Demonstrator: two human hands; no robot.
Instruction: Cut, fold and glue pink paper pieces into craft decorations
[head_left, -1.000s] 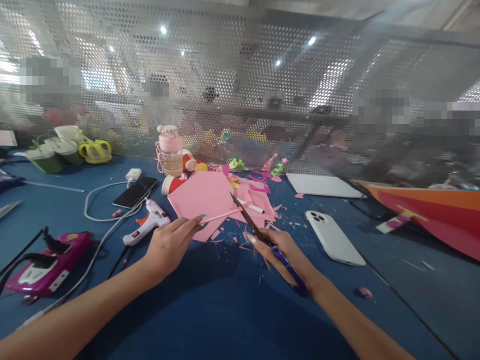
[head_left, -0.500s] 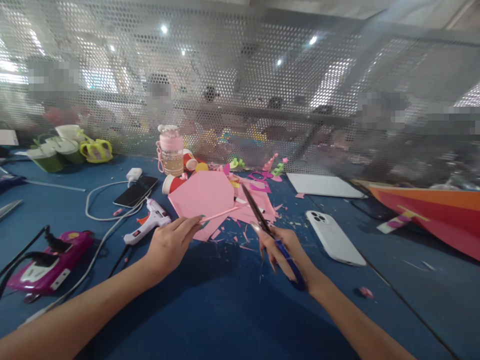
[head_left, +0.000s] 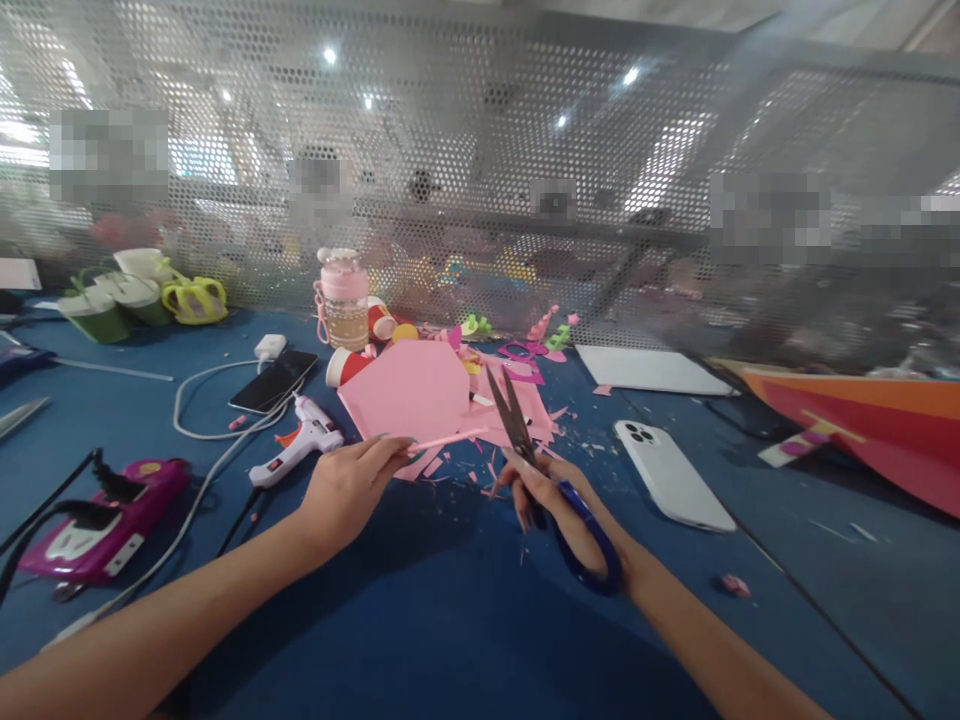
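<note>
Left hand (head_left: 349, 488) pinches slim pink paper-like strip (head_left: 450, 440) by end, likely leaving length exposed; right hand (head_left: 583, 525) grips blue-handled metal scissors (head_left: 517, 428).

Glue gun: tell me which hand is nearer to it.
Left. The left hand is close beside the glue gun, on its right; the right hand, holding scissors, is farther off to the right, beyond the left hand.

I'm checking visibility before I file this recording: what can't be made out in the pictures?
Pink strip, head view: the fingers of the left hand hide one end.
Scissors, head view: partly covered by the right hand.
Orange-and-red object, head view: cut off by the right edge.
Perforated screen, head view: its mesh obscures details behind it.
</note>
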